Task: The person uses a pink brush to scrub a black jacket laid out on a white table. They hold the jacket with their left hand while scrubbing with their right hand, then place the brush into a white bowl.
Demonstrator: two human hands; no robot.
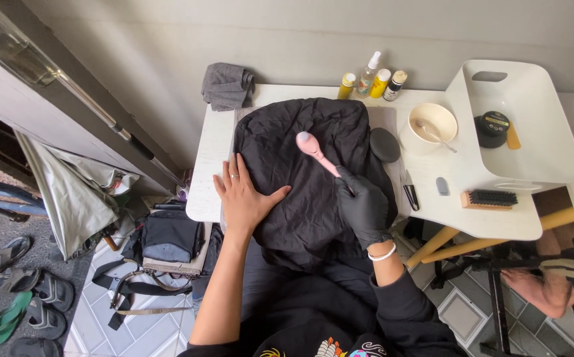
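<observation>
Dark sleeves, bottom centre of frame. Right hand [364,206], black glove, grip clamped on handle of pink brush [318,153]; brush head rests on black garment [313,165] at frame centre. Left hand [242,197] bare, grip apart, palm pressing garment flat at its left edge. Judgement: brushing mid-way; no visible change on cloth yet. White table [211,158] carries grey cloth [227,86], small bottles [373,80], bowl with spoon [432,122], wooden bristle brush [489,199], white tray [532,125]. Tiled floor, sandals [16,291] lower left, grey wall behind.
</observation>
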